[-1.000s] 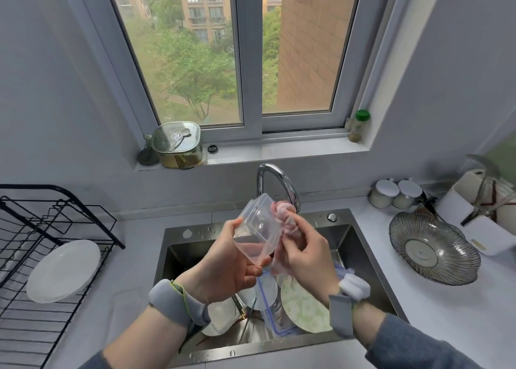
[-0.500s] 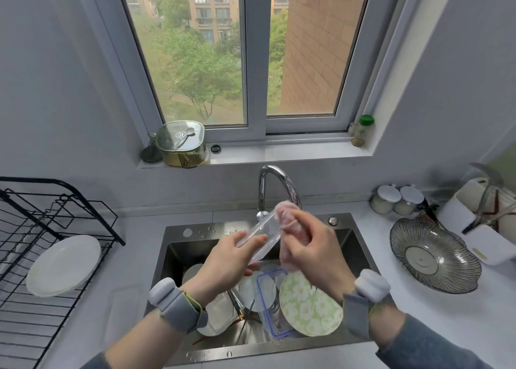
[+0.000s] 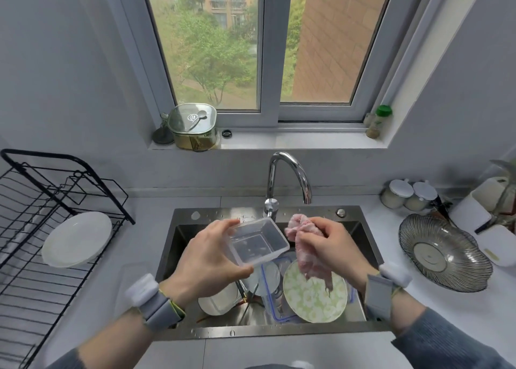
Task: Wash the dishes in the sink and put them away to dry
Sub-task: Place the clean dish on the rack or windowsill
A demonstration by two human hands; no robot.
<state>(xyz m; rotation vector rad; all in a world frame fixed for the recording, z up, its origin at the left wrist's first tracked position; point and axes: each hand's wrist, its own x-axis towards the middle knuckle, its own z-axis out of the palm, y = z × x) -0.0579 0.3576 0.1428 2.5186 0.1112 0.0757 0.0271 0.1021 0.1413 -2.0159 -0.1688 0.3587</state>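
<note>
Clear rectangular plastic container (image 3: 258, 241) sits tilted in the air above the stainless steel sink (image 3: 178, 240), its open mouth turned up toward the camera. The left hand (image 3: 206, 260) grips it, fingers curled over the rim at its far left corner and thumb pressed along the near edge. Just beside it to the right, not touching it, the right hand (image 3: 332, 246) is closed around a crumpled pink dishcloth (image 3: 304, 246), whose loose end hangs down over the basin. Both hands are over the middle of the sink, in front of the curved chrome faucet (image 3: 290, 173) at its back edge.

Down in the basin lie a round green-and-white patterned plate (image 3: 312, 299) near the front right corner, a clear lid with a blue rim (image 3: 272, 293) partly under it, and a white bowl (image 3: 220, 299) toward the front left, with dark chopsticks (image 3: 245, 301) between them.

On the counter's left edge stands a black wire drying rack (image 3: 33, 229) holding one white plate (image 3: 76, 240). Near the counter's right edge rests a ribbed dark glass bowl (image 3: 444, 254), with two white-lidded jars (image 3: 407, 195) behind it at the wall.
</note>
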